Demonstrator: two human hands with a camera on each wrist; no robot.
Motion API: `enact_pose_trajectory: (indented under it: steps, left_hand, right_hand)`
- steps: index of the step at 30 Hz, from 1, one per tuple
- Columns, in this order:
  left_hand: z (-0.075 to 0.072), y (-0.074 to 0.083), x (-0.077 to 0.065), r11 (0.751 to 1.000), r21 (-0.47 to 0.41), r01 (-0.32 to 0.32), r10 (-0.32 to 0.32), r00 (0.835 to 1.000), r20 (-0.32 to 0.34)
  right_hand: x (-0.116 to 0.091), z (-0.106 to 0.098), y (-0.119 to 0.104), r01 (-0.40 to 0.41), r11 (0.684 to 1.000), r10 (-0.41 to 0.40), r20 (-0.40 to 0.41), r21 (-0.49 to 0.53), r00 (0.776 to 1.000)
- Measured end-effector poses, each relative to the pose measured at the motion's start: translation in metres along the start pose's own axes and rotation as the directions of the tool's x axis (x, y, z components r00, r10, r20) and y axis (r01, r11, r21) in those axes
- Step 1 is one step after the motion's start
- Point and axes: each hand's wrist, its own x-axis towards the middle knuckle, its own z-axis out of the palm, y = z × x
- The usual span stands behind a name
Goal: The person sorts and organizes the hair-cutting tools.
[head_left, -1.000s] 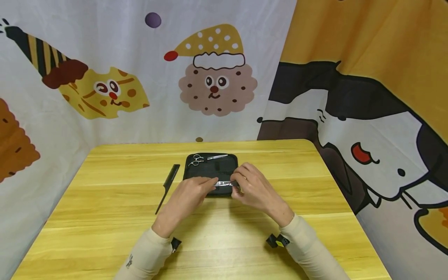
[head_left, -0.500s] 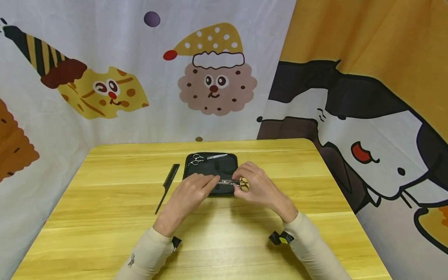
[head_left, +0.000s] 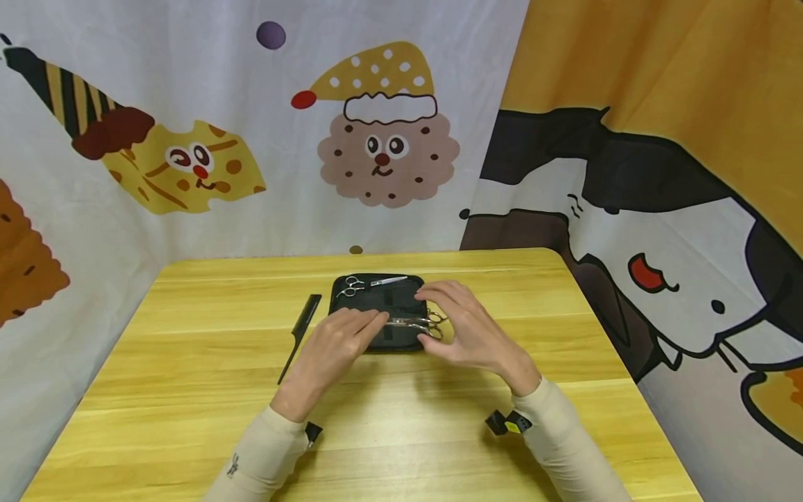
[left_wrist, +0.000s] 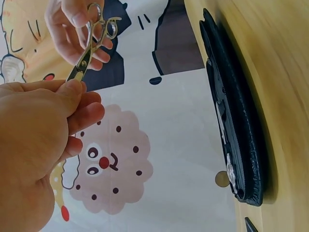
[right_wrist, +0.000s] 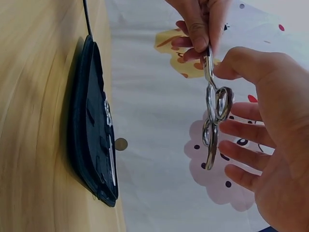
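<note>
My left hand (head_left: 335, 348) pinches a pair of silver scissors (head_left: 410, 322) by the blades, between thumb and fingers; the blade tips are hidden in that grip. The finger rings (right_wrist: 223, 104) point to the right, toward my right hand (head_left: 470, 331). That hand has its thumb and fingers spread apart around the handle end, without gripping it. In both wrist views the scissors are held up above a black zip case (head_left: 401, 301), which lies open on the table. Inside the case, at its far side, rests a second pair of scissors (head_left: 351, 286).
A black tail comb (head_left: 304, 325) lies on the wooden table (head_left: 188, 362) left of the case, its thin tail toward me. Behind the table hangs a curtain (head_left: 238, 230) printed with cartoon figures.
My right hand has let go of the scissors' handles and spread its fingers, shifting slightly right. The rings have come into view while my left hand keeps the blades.
</note>
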Motion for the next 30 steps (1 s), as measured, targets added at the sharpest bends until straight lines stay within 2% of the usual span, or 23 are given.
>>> enact_pose_trajectory:
  steps: [4, 8, 16, 19, 21, 24, 28, 30]
  left_hand:
    - [-0.001, -0.003, -0.001, 0.999, -0.035, 0.027, -0.027, 1.000, 0.005]
    - [-0.003, -0.005, 0.000, 0.990, -0.118, 0.082, -0.081, 0.997, 0.010]
    - [-0.006, -0.005, -0.001, 0.933, -0.312, 0.177, -0.179, 0.984, 0.023]
    - [-0.007, -0.004, -0.001, 0.904, -0.369, 0.215, -0.216, 0.976, 0.038]
    - [-0.008, -0.003, 0.000, 0.876, -0.413, 0.250, -0.250, 0.967, 0.053]
    - [-0.011, -0.001, 0.002, 0.809, -0.493, 0.320, -0.314, 0.944, 0.099]
    - [-0.014, -0.001, 0.002, 0.695, -0.579, 0.427, -0.393, 0.899, 0.192]
    - [-0.017, 0.000, 0.003, 0.632, -0.604, 0.486, -0.424, 0.869, 0.256]
  right_hand:
    - [0.000, -0.001, 0.000, -0.001, 1.000, 0.001, 0.001, -0.001, 1.000]
    - [0.001, 0.000, 0.001, 0.014, 1.000, -0.014, -0.018, -0.012, 1.000]
    - [0.003, 0.001, 0.002, 0.091, 0.996, -0.090, -0.094, 0.006, 0.991]
    - [0.005, 0.002, 0.003, 0.128, 0.992, -0.128, -0.138, -0.010, 0.982]
    - [0.005, 0.002, 0.003, 0.149, 0.988, -0.152, -0.163, -0.031, 0.975]
    - [0.006, 0.004, 0.004, 0.171, 0.982, -0.183, -0.180, -0.077, 0.966]
    - [0.005, 0.005, 0.005, 0.177, 0.973, -0.200, -0.158, -0.149, 0.967]
    - [0.005, 0.006, 0.005, 0.178, 0.966, -0.206, -0.144, -0.187, 0.968]
